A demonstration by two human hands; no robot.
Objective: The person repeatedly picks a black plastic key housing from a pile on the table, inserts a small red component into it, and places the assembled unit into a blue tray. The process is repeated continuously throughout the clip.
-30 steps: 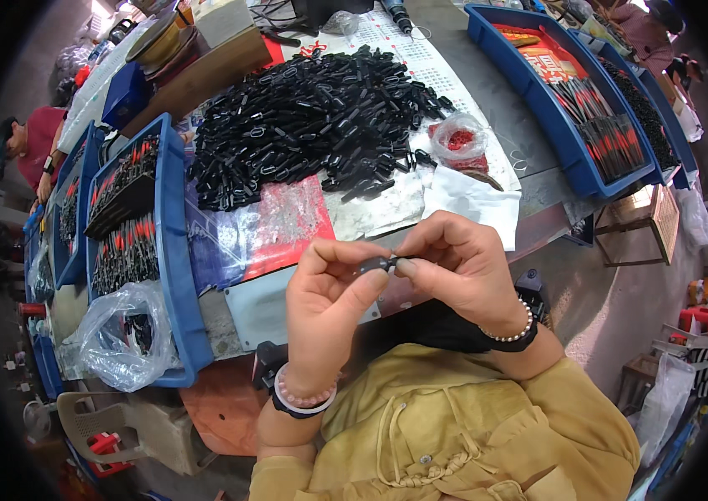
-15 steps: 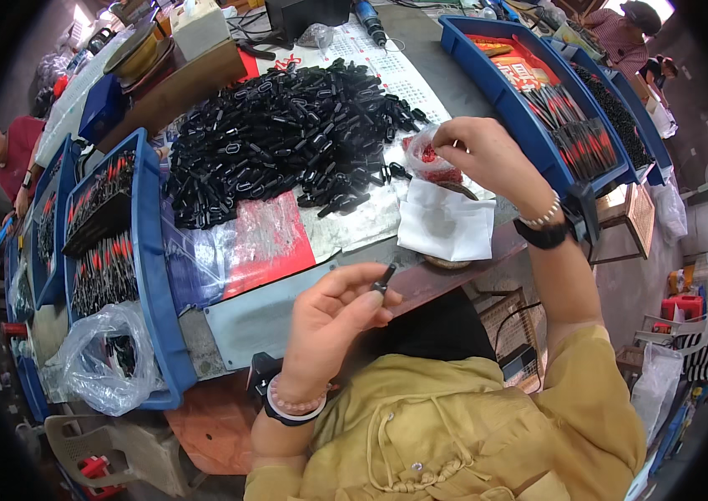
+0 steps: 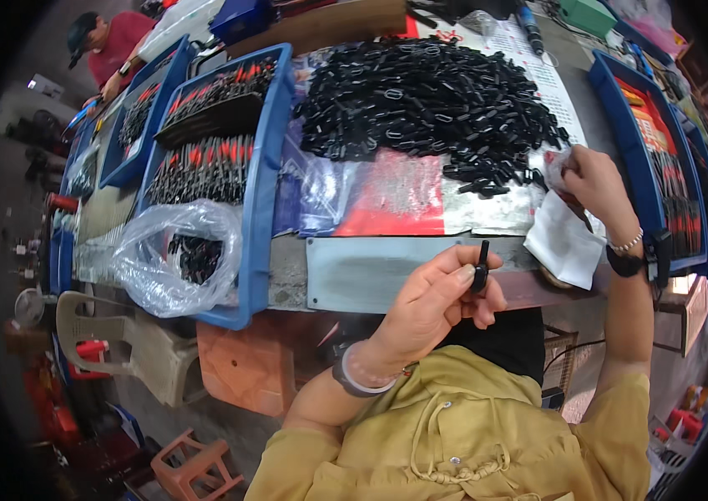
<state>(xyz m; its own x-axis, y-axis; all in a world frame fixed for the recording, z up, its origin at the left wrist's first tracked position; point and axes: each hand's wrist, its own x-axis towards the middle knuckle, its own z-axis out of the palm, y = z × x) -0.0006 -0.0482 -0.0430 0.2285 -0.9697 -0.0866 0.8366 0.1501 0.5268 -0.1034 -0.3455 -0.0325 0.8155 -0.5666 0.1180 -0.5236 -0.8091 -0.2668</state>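
Note:
In front of my body, my left hand [image 3: 446,288] pinches a small black plastic part [image 3: 480,269] between thumb and fingers. Its thin stem points upward and its rounded end sits at the fingertips. To the right, my right hand [image 3: 598,185] is at a small clear plastic bag [image 3: 556,169] with red bits inside. Those fingers are bent together, and whatever the tips hold is hidden. Just below that hand, a white paper sheet [image 3: 567,246] lies over a round thing at the table edge. A large heap of black plastic parts [image 3: 421,104] spreads beyond both hands.
At the left, a blue tray [image 3: 258,242] holds rows of black and red pieces, with a clear plastic bag [image 3: 133,263] at its near end. Another blue tray [image 3: 653,113] stands at the right. A person [image 3: 116,50] works at the far left, and a beige chair [image 3: 154,346] stands below.
The view has swung to the right, so the table appears shifted and turned. My left hand still pinches the black part, now stem up. My right hand has lowered its fingers to the small bag.

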